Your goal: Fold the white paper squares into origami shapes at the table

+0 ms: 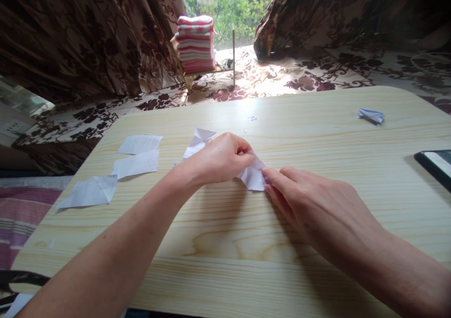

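A small creased piece of white paper (254, 176) is held between both hands, just above the wooden table (225, 243). My left hand (227, 157) is closed on its upper left part, thumb and fingers pinched together. At the paper's right edge, my right hand (310, 193) pinches it between thumb and fingertips. Behind my left hand lies another folded white paper (198, 142), partly covered by the hand. To the left rest three paper pieces: a creased one (89, 192), a plain one (136, 164) and one with faint lines (140, 144).
A folded paper shape (371, 116) lies at the table's far right. At the right edge is a phone (437, 165). Beyond the table, a small stand carries a stack of striped red-and-white cloths (196, 45) before the window, between patterned curtains (105, 36).
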A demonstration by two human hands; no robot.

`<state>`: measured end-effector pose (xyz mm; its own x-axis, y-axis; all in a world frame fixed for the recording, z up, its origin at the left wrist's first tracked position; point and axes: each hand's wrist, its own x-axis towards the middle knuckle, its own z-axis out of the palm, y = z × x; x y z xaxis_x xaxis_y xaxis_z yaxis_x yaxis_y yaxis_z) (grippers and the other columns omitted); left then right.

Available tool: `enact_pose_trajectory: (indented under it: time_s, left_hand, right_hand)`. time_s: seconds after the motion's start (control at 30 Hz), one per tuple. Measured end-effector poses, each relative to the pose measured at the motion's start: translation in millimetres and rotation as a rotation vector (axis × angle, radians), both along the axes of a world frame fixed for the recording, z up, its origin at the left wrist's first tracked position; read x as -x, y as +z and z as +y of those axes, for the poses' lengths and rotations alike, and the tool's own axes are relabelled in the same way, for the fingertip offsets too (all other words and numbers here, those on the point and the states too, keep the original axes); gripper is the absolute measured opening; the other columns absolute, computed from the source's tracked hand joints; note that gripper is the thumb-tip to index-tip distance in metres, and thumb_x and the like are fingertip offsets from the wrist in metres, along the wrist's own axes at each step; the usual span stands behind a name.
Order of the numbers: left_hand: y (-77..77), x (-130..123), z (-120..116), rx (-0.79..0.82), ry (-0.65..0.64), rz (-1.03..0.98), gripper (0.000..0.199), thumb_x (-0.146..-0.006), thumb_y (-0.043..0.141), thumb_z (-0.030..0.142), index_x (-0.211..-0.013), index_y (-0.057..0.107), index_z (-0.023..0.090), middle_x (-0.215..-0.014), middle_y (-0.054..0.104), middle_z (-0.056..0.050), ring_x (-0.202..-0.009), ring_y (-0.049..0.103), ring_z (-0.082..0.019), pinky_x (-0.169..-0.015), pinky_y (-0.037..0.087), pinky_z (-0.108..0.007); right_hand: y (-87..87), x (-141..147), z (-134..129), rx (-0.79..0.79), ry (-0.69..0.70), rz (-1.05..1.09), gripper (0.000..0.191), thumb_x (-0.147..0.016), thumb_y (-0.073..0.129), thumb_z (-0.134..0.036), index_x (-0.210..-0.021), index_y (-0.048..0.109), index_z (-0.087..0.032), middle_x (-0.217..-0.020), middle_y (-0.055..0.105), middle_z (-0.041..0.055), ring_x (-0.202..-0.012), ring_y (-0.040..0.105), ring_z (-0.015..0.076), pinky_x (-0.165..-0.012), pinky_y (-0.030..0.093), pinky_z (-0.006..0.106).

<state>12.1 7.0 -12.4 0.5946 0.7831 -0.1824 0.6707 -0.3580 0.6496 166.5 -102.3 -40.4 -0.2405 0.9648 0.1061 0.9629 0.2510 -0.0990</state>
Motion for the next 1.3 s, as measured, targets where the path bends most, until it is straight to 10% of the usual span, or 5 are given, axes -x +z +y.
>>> enact_pose_trajectory:
  time_s: [1.3]
  left_hand:
    - [7.4, 0.0, 4.6, -0.141, -0.274, 0.149, 0.025, -0.077, 0.052, 0.022, -0.078, 0.077, 0.018, -0.083, 0.073, -0.004, -0.070, 0.059, -0.014, -0.068, 0.040, -0.027]
  right_hand:
    - [3.0, -2.0, 3.7, -0.045, 0.001, 0.072, 0.008, -0.088, 0.056, -0.024, -0.091, 0.063, -0.021, -0.075, 0.067, 0.0009, -0.060, 0.060, 0.0203, -0.048, 0.023, 0.028]
